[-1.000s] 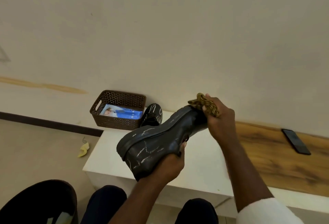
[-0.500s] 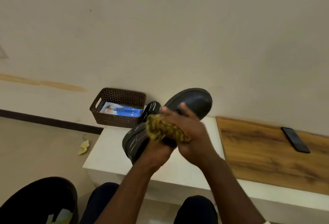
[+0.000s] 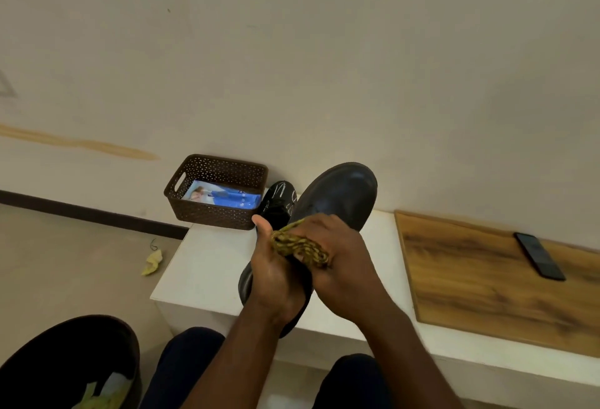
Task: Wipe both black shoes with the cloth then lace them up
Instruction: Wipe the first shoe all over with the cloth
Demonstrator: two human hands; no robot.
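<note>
Step in hand: wiping the first shoe (image 3: 337, 196), judged from the cloth pressed against it; lacing not yet begun.
Held shoe: centre of the frame, raised above the white surface (image 3: 207, 265), toe pointing up and away toward the wall.
Left hand (image 3: 276, 278): fingers curled round the lower part of the shoe, thumb raised; it grips the shoe from below.
Right hand (image 3: 341, 262): fingers curled over the bunched yellow-brown cloth (image 3: 298, 246), pressing it onto the shoe's upper.
Second shoe (image 3: 279, 202): stands on the surface just behind the held shoe, beside the brown basket (image 3: 214, 210); pale marks show on it.
Next move: a judgement only; the cloth needs to be drawn along the remaining parts of the held shoe, then the second shoe taken up.
Surroundings: wooden board (image 3: 487, 282) at right of the frame with a phone (image 3: 539, 256) on it; a blue packet (image 3: 224, 196) lies in the basket.
</note>
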